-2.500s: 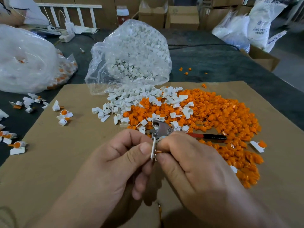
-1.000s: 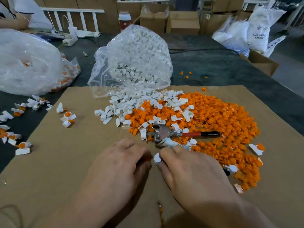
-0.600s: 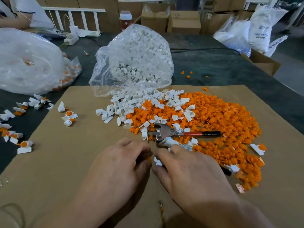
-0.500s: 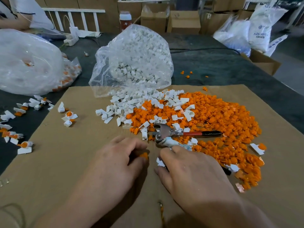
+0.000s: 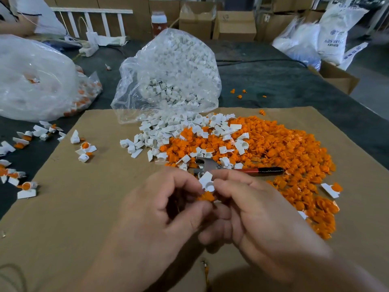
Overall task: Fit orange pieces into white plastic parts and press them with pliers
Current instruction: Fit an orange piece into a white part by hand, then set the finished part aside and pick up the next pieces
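Lifting off the flat brown cardboard sheet, where they were picking among loose bits half a second ago, both hands are now meeting in the lower centre of the frame. The left hand is pinching one small orange plastic piece in its fingers. The right hand is pinching one small white plastic part with a round socket just above it, the two touching or nearly so. Fitting seems to be starting, with pressing not yet done.

The metal pliers with red and black handles are lying unheld on the orange heap at mid-frame.

Counting: one pair of pliers, one piece and one part in hand, and two clear plastic bags, the bag of white parts at upper centre and the second bag at upper left. The heaped pieces are too many to count. Finished pairs are lying scattered at the left edge, mostly on the dark worktop.
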The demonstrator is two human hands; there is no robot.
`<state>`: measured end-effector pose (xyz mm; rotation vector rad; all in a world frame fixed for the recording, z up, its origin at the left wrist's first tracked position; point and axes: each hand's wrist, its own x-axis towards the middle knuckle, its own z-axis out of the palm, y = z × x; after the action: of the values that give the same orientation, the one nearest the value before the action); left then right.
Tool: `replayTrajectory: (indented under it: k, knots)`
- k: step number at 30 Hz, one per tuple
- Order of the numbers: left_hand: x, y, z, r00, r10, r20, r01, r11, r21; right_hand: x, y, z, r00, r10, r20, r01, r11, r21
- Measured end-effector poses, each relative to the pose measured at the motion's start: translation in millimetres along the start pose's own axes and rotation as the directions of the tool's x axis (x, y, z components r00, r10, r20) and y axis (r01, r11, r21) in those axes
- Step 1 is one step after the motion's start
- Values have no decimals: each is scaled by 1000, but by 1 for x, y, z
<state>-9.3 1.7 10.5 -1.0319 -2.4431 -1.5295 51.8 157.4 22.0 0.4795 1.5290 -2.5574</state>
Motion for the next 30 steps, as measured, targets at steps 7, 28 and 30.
replayTrajectory:
  k: [7,28,30]
  knots:
    - [0,4,0,997,75,-5,-74,993,94,-1,-3,5,993,68,93,-84,980,182]
    - [13,-5,-13,875,-466,129,421,603,-677,-9,-8,-1,956,18,293,-105,953,284]
    - [11,-6,-11,872,-468,141,428,592,-683,-9,-8,0,944,8,329,-114,945,307]
